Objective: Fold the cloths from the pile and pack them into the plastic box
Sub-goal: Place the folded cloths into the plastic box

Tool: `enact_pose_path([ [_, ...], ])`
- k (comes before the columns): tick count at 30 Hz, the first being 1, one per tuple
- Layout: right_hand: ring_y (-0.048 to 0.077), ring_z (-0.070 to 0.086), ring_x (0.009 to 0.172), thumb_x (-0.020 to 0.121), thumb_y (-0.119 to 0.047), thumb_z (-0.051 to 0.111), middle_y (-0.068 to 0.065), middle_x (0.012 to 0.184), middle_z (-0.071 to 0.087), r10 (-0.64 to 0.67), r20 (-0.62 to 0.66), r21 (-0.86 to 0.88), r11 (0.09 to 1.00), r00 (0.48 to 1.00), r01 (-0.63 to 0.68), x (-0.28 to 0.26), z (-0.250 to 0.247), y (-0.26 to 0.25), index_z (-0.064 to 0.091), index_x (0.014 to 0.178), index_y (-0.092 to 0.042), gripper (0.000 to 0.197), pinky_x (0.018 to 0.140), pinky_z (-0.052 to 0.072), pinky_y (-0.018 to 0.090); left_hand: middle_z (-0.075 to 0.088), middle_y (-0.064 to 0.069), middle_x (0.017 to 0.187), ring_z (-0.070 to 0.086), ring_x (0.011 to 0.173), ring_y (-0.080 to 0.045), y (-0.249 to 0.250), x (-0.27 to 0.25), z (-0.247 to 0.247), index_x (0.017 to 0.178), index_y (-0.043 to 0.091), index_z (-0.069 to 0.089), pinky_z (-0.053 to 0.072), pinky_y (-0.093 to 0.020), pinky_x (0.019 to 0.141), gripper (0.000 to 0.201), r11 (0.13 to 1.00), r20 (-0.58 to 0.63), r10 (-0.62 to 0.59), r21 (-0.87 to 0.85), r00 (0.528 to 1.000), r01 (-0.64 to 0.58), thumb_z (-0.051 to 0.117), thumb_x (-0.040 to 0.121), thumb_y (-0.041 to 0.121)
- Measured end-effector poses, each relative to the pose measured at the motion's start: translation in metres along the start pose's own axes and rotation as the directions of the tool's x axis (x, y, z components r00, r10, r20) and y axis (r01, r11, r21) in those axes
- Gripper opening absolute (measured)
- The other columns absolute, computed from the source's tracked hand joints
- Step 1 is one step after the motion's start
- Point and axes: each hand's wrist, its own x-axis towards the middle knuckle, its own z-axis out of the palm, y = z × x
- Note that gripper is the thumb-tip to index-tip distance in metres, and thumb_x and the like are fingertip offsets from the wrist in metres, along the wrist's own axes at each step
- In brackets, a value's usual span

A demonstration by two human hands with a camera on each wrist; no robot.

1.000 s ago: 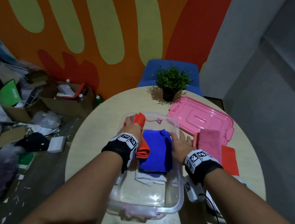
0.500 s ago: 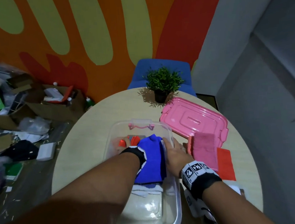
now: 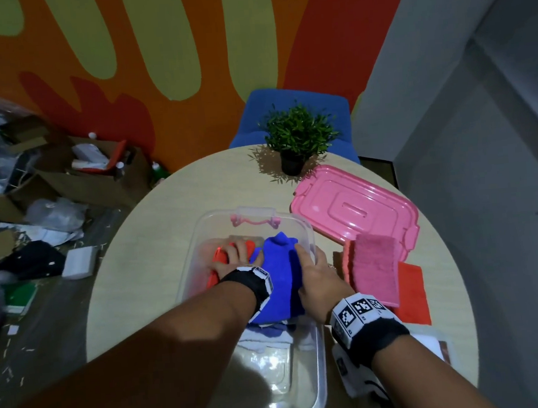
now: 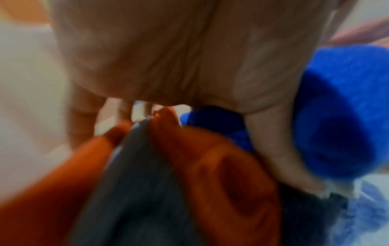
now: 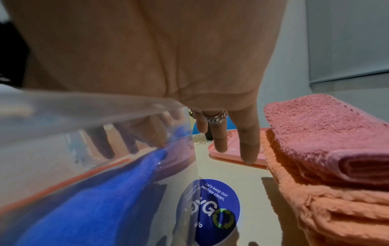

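You are in the packing step now: both of your hands are down at the clear plastic box (image 3: 313,297) on the round table (image 3: 155,245). Your left hand (image 3: 238,254) is inside the box and rests on the folded orange cloth (image 3: 220,256), with the fingers stretched forward and a little apart; in the left wrist view the thumb lies between the orange cloth and the blue cloth (image 3: 280,280). A grey layer shows between the orange folds there. Your right hand (image 3: 318,274) lies over the right wall of the box: some straight fingers are inside against the blue cloth, and two fingers (image 5: 248,143) hang outside the wall, straight and apart. Neither hand seems to grip anything; they press and steady.

The blue cloth stands beside the orange one in the far half of the box, and something white lies under it. The near half of the box still shows its bare bottom.

More folded cloths wait just to the right of the box: a pink towel (image 3: 376,269) lies on top of an orange one (image 5: 315,208), with a flat red cloth (image 3: 411,292) beside them. The pink lid (image 3: 355,206) lies behind them, near the small plant (image 3: 298,137).

I think the next move is to press these two cloths snug against the far wall, then to free your right hand and take the pink towel. Lift it flat, so that the fold does not open.
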Motion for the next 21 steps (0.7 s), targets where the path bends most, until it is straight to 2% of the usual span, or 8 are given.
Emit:
enact_pose_path([
  [3, 0.042, 0.041, 0.132, 0.090, -0.014, 0.050, 0.009, 0.157, 0.013, -0.008, 0.016, 0.004, 1.000, 1.000, 0.008, -0.003, -0.004, -0.002, 0.004, 0.154, -0.031, 0.080, 0.104, 0.043, 0.055, -0.007, -0.016, 0.162, 0.001, 0.143, -0.055, 0.004, -0.010, -0.016, 0.155, 0.034, -0.001, 0.025, -0.068, 0.105, 0.068, 0.987, 0.043, 0.160, 0.026, 0.986, -0.161, 0.034, 0.099, 0.045],
  [5, 0.043, 0.041, 0.132, 0.091, -0.014, 0.051, 0.010, 0.157, 0.013, -0.017, 0.025, -0.002, 1.000, 1.000, 0.017, -0.004, -0.006, -0.002, 0.003, 0.154, -0.032, 0.081, 0.104, 0.043, 0.055, -0.005, -0.016, 0.163, 0.003, 0.144, -0.053, -0.003, -0.019, -0.031, 0.157, 0.027, 0.004, 0.020, -0.068, 0.108, 0.064, 0.985, 0.093, 0.165, 0.033, 0.982, -0.168, 0.032, 0.101, 0.039],
  [8, 0.044, 0.042, 0.131, 0.091, -0.014, 0.050, 0.013, 0.155, 0.016, -0.033, 0.025, -0.014, 0.999, 0.999, 0.033, -0.006, -0.008, -0.003, 0.002, 0.154, -0.033, 0.082, 0.104, 0.043, 0.055, 0.025, -0.020, 0.151, 0.024, 0.139, -0.044, -0.005, -0.034, -0.060, 0.152, 0.019, 0.024, 0.026, -0.063, 0.107, 0.053, 0.992, 0.010, 0.089, -0.094, 0.996, -0.088, 0.037, 0.102, 0.030],
  [10, 0.044, 0.043, 0.131, 0.091, -0.014, 0.048, 0.015, 0.153, 0.019, -0.042, 0.027, 0.001, 0.999, 0.999, 0.042, -0.006, -0.007, -0.003, 0.002, 0.154, -0.033, 0.081, 0.105, 0.042, 0.054, 0.034, -0.021, 0.143, 0.034, 0.134, -0.042, 0.003, -0.042, -0.070, 0.148, 0.011, 0.029, 0.033, -0.060, 0.104, 0.050, 0.973, -0.105, 0.115, -0.187, 0.988, -0.133, 0.039, 0.101, 0.022],
  [14, 0.044, 0.041, 0.133, 0.091, -0.018, 0.047, 0.013, 0.158, 0.014, -0.004, 0.046, -0.023, 1.000, 0.999, 0.005, -0.001, -0.005, 0.000, -0.001, 0.154, -0.036, 0.081, 0.106, 0.041, 0.053, 0.004, -0.020, 0.163, 0.018, 0.145, -0.050, 0.021, -0.054, -0.033, 0.157, 0.034, -0.001, 0.021, -0.062, 0.115, 0.076, 0.854, -0.033, 0.204, -0.483, 0.978, -0.195, 0.045, 0.098, 0.043],
  [17, 0.040, 0.039, 0.137, 0.095, -0.032, 0.049, 0.014, 0.160, 0.013, -0.017, 0.078, 0.013, 1.000, 0.997, 0.016, 0.004, -0.004, 0.006, -0.012, 0.152, -0.044, 0.084, 0.110, 0.038, 0.051, -0.016, -0.014, 0.164, -0.003, 0.148, -0.050, 0.029, -0.042, -0.006, 0.156, 0.038, -0.010, 0.009, -0.066, 0.118, 0.081, 0.879, 0.050, 0.154, -0.464, 0.987, -0.114, 0.044, 0.097, 0.051],
  [19, 0.035, 0.038, 0.140, 0.098, -0.047, 0.045, 0.010, 0.162, 0.016, -0.030, 0.035, 0.158, 0.987, 0.999, 0.024, -0.002, -0.011, 0.008, -0.013, 0.149, -0.051, 0.078, 0.113, 0.035, 0.049, -0.014, -0.016, 0.164, -0.005, 0.147, -0.053, 0.030, -0.042, -0.016, 0.156, 0.035, -0.008, 0.011, -0.068, 0.115, 0.077, 0.933, 0.119, 0.161, -0.342, 0.980, -0.111, 0.039, 0.098, 0.051],
  [21, 0.028, 0.035, 0.142, 0.101, -0.044, 0.042, 0.005, 0.161, 0.023, -0.031, -0.081, 0.273, 0.961, 0.996, 0.052, -0.012, -0.023, 0.016, -0.001, 0.153, -0.046, 0.068, 0.116, 0.030, 0.044, 0.008, -0.019, 0.161, 0.009, 0.145, -0.048, 0.035, -0.049, -0.039, 0.155, 0.026, 0.015, 0.023, -0.062, 0.112, 0.064, 0.951, 0.004, 0.129, -0.283, 0.992, -0.123, 0.039, 0.097, 0.042],
])
